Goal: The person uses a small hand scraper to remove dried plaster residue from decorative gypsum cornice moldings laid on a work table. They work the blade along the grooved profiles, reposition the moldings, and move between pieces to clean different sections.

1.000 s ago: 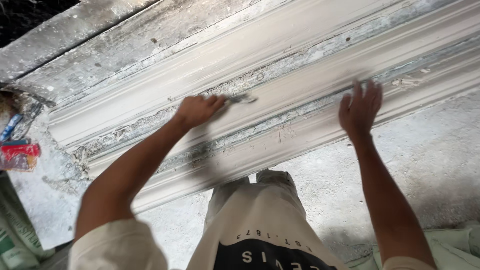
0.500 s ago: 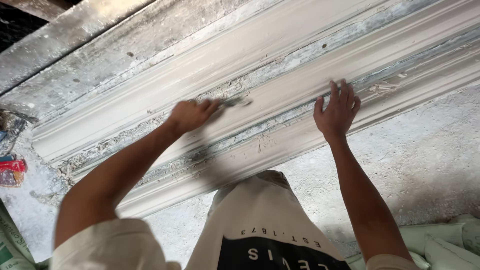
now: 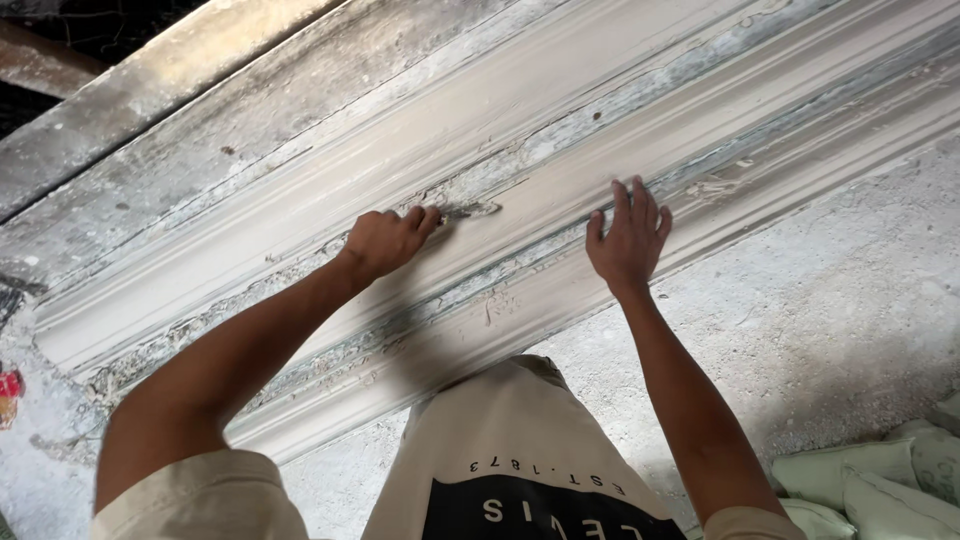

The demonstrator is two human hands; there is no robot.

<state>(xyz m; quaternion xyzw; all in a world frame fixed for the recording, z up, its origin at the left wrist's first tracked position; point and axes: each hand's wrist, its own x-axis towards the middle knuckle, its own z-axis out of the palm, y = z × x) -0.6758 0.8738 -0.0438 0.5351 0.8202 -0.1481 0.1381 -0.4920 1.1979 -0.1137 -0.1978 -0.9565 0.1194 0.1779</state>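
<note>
A long white plaster moulding (image 3: pixel 560 130) with ridges and grooves runs across the view from lower left to upper right. My left hand (image 3: pixel 385 240) is closed around a small plaster-coated tool (image 3: pixel 465 211) whose tip rests in a groove of the moulding. To the right, my right hand (image 3: pixel 628 240) lies flat with fingers spread on a lower ridge of the moulding. Grey-blue patches show where the surface is rough or bare.
A dusty concrete floor (image 3: pixel 830 310) lies below the moulding. Pale green sacks (image 3: pixel 880 480) sit at the lower right. A small red object (image 3: pixel 8 385) shows at the left edge. A dusty wooden plank (image 3: pixel 150 90) runs along the upper left.
My right hand has slid left along the moulding, closer to my left hand. The view has shifted, so the red object sits further toward the left edge.
</note>
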